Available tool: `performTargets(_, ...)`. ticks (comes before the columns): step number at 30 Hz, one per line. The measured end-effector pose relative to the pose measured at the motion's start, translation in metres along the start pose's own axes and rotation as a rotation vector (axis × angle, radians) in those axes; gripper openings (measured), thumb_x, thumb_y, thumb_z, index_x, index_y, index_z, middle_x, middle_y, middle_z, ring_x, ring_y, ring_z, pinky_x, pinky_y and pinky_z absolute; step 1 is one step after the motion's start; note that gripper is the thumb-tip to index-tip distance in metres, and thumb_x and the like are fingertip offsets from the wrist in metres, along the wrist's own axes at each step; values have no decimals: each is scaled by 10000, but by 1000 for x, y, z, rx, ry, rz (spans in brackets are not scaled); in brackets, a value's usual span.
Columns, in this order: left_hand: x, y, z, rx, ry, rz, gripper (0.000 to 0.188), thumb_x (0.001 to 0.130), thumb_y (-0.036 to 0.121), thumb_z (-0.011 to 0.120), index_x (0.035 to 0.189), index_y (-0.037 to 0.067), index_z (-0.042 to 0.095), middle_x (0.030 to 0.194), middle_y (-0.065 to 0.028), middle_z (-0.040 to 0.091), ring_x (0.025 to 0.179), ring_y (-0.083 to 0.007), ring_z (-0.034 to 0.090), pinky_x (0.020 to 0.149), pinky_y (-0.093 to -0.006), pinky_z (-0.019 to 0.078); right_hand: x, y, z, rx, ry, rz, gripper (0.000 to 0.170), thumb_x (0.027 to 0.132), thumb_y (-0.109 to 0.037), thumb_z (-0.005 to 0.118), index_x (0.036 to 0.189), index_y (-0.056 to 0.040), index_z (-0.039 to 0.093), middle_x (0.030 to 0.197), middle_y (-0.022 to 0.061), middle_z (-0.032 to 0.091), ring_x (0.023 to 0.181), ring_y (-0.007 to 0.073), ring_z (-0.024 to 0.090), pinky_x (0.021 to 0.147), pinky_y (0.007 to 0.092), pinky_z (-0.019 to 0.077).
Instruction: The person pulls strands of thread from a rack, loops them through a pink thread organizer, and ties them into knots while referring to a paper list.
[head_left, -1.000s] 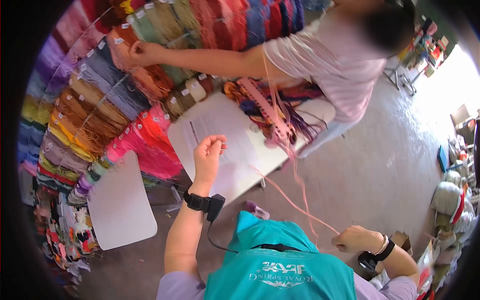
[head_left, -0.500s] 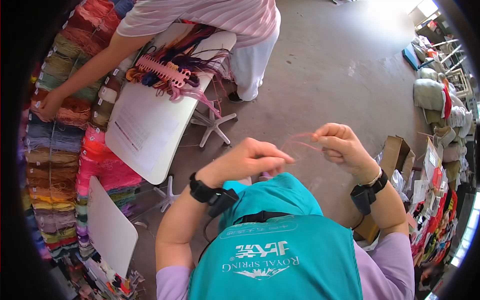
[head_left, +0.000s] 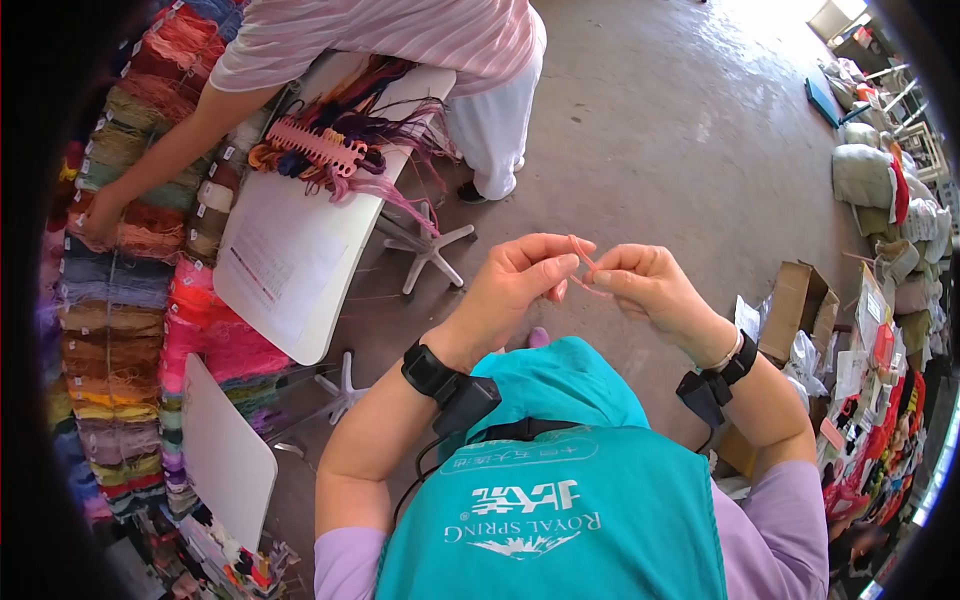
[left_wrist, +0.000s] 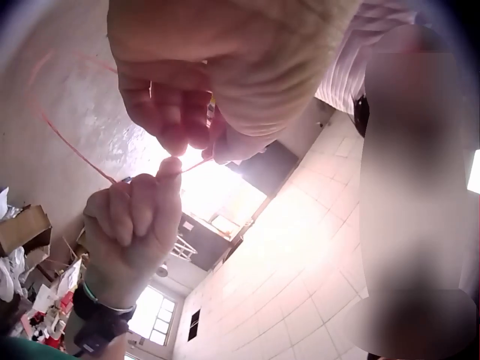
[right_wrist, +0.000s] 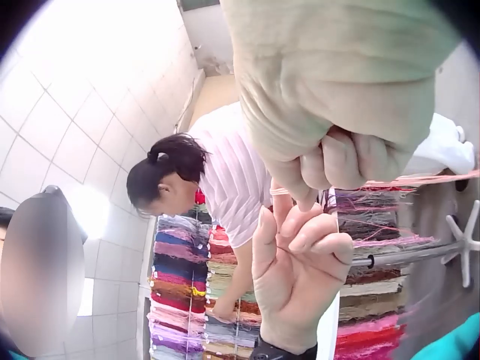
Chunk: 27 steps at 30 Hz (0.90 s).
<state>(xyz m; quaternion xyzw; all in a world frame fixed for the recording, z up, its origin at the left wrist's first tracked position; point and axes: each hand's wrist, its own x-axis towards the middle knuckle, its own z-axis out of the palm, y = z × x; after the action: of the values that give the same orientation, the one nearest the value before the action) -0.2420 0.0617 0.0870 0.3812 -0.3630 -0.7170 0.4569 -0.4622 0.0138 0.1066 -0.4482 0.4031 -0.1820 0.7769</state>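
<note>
A thin pink strand (head_left: 590,284) runs between both hands, held in front of the teal vest. My left hand (head_left: 515,285) pinches it between thumb and forefinger, with a small loop over the forefinger. The right hand (head_left: 660,290) grips the strand with curled fingers, its tips almost against the left hand's. In the left wrist view the strand (left_wrist: 79,152) curves away from the right hand (left_wrist: 135,217). The right wrist view shows the left hand (right_wrist: 300,270) palm up below the right hand (right_wrist: 337,112).
At the left stands a white table (head_left: 330,300) with a printed sheet and a pink notched holder (head_left: 315,145) of coloured threads. A person (head_left: 390,50) leans over it, reaching to hanging skeins (head_left: 115,320). A cardboard box (head_left: 797,310) and bags are at the right.
The view has swung toward the floor. My hands, far apart a second ago, have come together at the strand, and the left thumb and forefinger now pinch it.
</note>
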Motion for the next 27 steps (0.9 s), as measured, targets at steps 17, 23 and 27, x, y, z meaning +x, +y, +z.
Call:
performTargets(17, -23, 46, -9, 335, -26, -58, 163, 978, 149, 615, 1003, 7, 690, 810, 20, 617, 702, -48, 566, 658, -211, 469, -1, -50, -19, -336, 111, -182, 158, 932, -168, 636, 948, -30, 713, 631, -93, 461, 523, -2, 341, 466, 196, 234)
performTargets(23, -36, 47, -22, 417, 10, -114, 177, 983, 162, 601, 971, 8, 686, 742, 25, 596, 634, -36, 539, 603, -194, 439, 13, -32, -26, -486, 149, -114, 152, 939, -166, 627, 909, -38, 703, 642, -88, 477, 547, 7, 389, 473, 206, 286)
performTargets(27, -50, 39, -33, 313, -14, -143, 164, 973, 143, 588, 975, 12, 688, 746, 20, 608, 599, -38, 534, 563, -195, 434, 32, -16, -20, -558, 113, -91, 137, 934, -151, 628, 880, -41, 690, 645, -75, 493, 550, 19, 415, 475, 212, 312)
